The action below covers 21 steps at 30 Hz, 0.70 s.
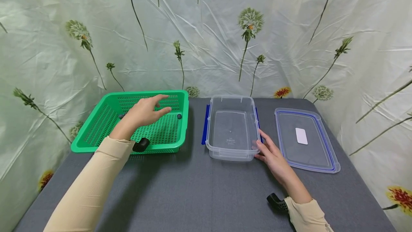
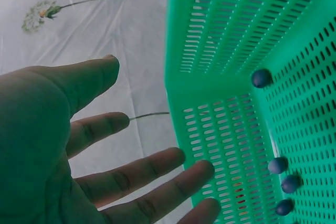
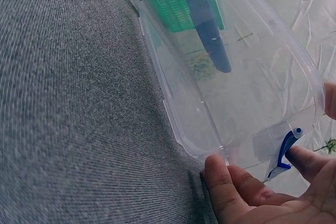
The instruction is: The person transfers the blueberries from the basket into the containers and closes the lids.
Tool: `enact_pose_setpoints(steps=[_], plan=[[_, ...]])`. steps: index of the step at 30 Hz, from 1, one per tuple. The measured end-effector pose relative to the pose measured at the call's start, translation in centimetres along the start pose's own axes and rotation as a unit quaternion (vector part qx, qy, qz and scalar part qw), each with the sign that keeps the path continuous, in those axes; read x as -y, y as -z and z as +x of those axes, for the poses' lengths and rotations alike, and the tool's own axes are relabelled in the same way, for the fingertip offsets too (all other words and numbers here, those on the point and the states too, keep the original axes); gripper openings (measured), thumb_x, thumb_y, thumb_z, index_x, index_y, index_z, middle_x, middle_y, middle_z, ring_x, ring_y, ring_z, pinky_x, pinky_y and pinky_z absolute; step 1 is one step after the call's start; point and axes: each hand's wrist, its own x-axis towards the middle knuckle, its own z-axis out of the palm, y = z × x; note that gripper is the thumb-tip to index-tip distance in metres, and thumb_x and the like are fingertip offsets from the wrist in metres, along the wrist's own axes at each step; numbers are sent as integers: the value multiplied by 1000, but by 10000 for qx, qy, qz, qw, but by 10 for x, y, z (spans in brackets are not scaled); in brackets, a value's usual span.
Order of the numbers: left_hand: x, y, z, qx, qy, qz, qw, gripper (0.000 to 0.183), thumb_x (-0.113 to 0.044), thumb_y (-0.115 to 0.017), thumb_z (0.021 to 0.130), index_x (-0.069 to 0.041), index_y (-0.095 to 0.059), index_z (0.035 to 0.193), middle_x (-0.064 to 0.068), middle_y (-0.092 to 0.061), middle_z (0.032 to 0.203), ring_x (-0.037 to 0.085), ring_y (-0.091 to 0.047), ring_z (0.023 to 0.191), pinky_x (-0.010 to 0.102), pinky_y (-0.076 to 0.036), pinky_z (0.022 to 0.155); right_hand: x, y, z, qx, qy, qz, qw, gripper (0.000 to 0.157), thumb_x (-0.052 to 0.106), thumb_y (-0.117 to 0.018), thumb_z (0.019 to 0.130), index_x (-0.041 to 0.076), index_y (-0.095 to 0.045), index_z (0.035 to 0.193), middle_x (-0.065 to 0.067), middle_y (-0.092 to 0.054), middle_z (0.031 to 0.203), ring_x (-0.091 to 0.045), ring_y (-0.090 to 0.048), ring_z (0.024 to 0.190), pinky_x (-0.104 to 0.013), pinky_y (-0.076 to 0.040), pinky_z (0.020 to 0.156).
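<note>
My left hand (image 1: pixel 143 112) is raised over the green plastic basket (image 1: pixel 186 124), its fingers spread and nothing in them. Several small dark-blue round things (image 2: pixel 261 78), which look like blueberries, lie on the basket floor; one of them (image 1: pixel 179 116) shows near its right wall in the head view. To the right stands a see-through plastic food container (image 1: pixel 230 130) with blue side latches (image 1: pixel 205 124). My right hand (image 1: pixel 273 158) holds it by its near right corner, the fingertips touching the right wall beside a blue latch (image 3: pixel 286 150).
A see-through lid (image 1: pixel 317 155) with a blue seal and a white label (image 1: pixel 301 136) lies flat at the right. All of it stands on a grey cloth-covered table (image 1: pixel 206 192). A flower-printed curtain (image 1: pixel 206 38) closes off the back and sides.
</note>
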Motion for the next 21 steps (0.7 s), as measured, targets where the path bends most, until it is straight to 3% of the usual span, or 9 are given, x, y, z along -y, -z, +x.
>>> enact_pose_setpoints(steps=[3, 6, 11, 16, 21], plan=[[1, 1, 11, 82, -39, 2, 10000, 63, -46, -57, 112, -17, -42, 166, 26, -64, 146, 40, -65, 131, 62, -55, 100, -1, 1, 0, -33, -21, 15, 10000, 62, 27, -37, 119, 10, -12, 174, -36, -34, 163, -45, -37, 152, -13, -53, 94], [2, 2, 22, 196, -65, -73, 9998, 59, -40, -58, 112, -13, -46, 163, 26, -68, 138, 35, -74, 107, 55, -58, 91, -2, 2, 1, -49, -35, 51, 10000, 61, 26, -37, 120, 11, -13, 174, -34, -36, 163, -42, -38, 151, -15, -53, 95], [6, 2, 39, 360, -80, -279, 9989, 51, -32, -62, 111, -10, -56, 156, 23, -74, 128, 27, -74, 84, 50, -58, 87, -2, 3, 1, -34, -28, 63, 10000, 61, 27, -38, 119, 12, -14, 174, -34, -36, 163, -40, -39, 150, -15, -53, 95], [11, 2, 57, 640, 42, -974, 9932, 44, -28, -64, 110, -10, -62, 151, 20, -77, 118, 33, -75, 92, 41, -61, 81, -1, 3, 1, 13, 5, 51, 10000, 61, 25, -38, 119, 11, -13, 174, -35, -36, 163, -43, -38, 151, -14, -53, 95], [19, -5, 69, 984, 332, -1772, 9787, 41, -20, -64, 110, -8, -63, 149, 24, -69, 139, 42, -70, 122, 42, -65, 91, -2, 3, 0, 56, -2, 79, 10000, 62, 25, -38, 119, 10, -12, 174, -36, -33, 166, -45, -36, 154, -13, -52, 95]])
